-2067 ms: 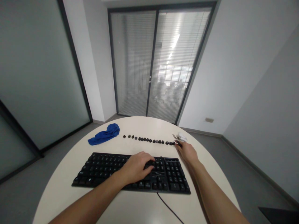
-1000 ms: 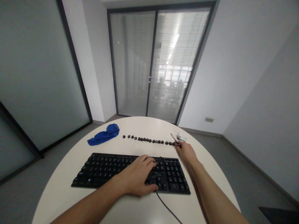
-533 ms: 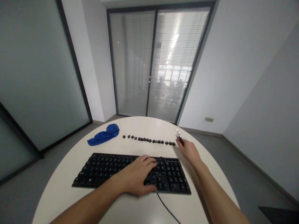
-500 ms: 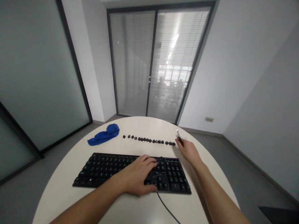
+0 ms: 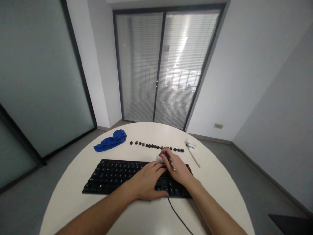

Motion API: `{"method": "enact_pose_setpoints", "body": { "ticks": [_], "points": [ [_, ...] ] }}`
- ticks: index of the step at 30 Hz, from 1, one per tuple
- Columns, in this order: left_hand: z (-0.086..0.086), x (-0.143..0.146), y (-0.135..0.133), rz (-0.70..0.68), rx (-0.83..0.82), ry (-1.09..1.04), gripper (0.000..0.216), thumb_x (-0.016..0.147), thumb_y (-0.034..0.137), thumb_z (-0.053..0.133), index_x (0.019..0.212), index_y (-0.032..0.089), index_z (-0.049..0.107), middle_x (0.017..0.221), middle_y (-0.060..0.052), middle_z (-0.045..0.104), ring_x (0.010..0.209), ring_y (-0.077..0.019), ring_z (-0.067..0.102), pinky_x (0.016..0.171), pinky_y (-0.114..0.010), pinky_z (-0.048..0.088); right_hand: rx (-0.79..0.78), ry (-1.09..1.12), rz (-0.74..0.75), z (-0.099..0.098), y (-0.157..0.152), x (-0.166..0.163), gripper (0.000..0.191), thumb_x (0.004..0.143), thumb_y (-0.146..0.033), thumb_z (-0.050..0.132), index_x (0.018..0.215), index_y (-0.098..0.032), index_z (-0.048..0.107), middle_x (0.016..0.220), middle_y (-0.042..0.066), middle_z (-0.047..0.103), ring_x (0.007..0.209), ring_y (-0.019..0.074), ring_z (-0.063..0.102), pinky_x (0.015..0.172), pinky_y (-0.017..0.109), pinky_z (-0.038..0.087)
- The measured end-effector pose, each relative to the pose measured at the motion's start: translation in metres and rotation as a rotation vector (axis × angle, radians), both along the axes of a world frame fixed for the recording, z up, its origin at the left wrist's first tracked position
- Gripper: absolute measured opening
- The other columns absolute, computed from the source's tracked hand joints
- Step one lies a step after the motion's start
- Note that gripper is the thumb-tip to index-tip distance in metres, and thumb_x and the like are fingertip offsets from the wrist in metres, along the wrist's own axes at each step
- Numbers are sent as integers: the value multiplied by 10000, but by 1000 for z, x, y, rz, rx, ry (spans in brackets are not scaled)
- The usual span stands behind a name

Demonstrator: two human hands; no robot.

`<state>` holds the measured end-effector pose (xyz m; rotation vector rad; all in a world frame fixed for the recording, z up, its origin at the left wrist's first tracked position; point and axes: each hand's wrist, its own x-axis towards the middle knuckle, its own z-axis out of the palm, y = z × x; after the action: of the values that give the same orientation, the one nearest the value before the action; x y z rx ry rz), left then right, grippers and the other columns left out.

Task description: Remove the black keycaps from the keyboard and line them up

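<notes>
A black keyboard (image 5: 114,174) lies on the round table in front of me. My left hand (image 5: 150,179) rests flat across it right of the middle, fingers stretched over the keys and thumb at the front edge. Above the keyboard's back right part is my right hand (image 5: 174,164), its fingers closed around a slim tool (image 5: 172,164) with a shiny metal part; its exact kind is unclear. Both hands nearly touch, and they hide many keys. Beyond the keyboard, a row of loose black keycaps (image 5: 152,146) runs left to right.
A crumpled blue cloth (image 5: 111,142) lies at the table's back left. Toward the right edge are a thin pale stick (image 5: 194,158), perhaps a brush, and a crumpled white piece (image 5: 190,143). The keyboard's cable (image 5: 178,216) trails off the front.
My right hand has come left from beside the row's right end to the keyboard, with the slim tool now visible in it. The pale stick is uncovered. My left hand stays on the keyboard.
</notes>
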<state>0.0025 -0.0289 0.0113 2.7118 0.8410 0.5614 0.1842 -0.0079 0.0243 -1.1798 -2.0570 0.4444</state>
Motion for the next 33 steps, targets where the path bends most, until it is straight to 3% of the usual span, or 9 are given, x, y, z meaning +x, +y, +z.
{"method": "enact_pose_setpoints", "body": {
  "ticks": [2,5,10,16,22,27,33],
  "points": [
    [0,1,0,14,12,-11,733,732,482,708,1348,183,447,1367,-130,513,1277,-328,422,1106,-477,313,-58,12,75,-11,-1,-6,242,1001,-408,348,1078,-233,497,942,49,672,865,188,639,810,310,469],
    [1,2,-1,45,31,-16,714,728,494,700,1317,166,466,1347,-138,526,1244,-332,448,1094,-475,330,-123,-24,36,-21,3,-8,257,1008,-417,324,1054,-229,492,880,35,676,830,191,646,797,319,469],
    [8,2,-5,79,45,-4,388,809,407,616,1128,188,587,1172,-100,634,1102,-292,549,989,-428,435,-103,-126,40,-22,2,5,265,1008,-411,321,1048,-222,503,911,50,673,869,199,642,822,330,461],
    [13,-7,6,196,85,58,255,897,388,492,968,193,639,958,-90,679,941,-272,605,845,-404,485,-98,-190,-68,-19,-15,60,315,994,-438,323,1089,-225,534,982,72,675,933,229,638,874,374,465],
    [13,-40,35,451,51,126,250,893,354,479,970,189,650,986,-108,673,965,-300,597,792,-408,482,-123,-216,-220,-19,-33,123,337,975,-461,343,1103,-247,570,1094,72,688,1036,257,633,941,383,460],
    [15,-58,45,343,-44,117,295,889,406,506,1062,219,655,1036,-75,669,990,-264,600,838,-365,468,-131,-243,-204,-17,-35,131,349,979,-461,334,1122,-237,561,1113,80,678,1054,252,621,960,378,449],
    [9,-69,56,242,-131,60,289,875,419,542,1015,208,683,1015,-63,670,968,-239,603,851,-332,458,-136,-267,-182,-18,-27,128,376,976,-471,325,1139,-231,565,1142,91,668,1076,261,606,995,396,424]
  ]
}}
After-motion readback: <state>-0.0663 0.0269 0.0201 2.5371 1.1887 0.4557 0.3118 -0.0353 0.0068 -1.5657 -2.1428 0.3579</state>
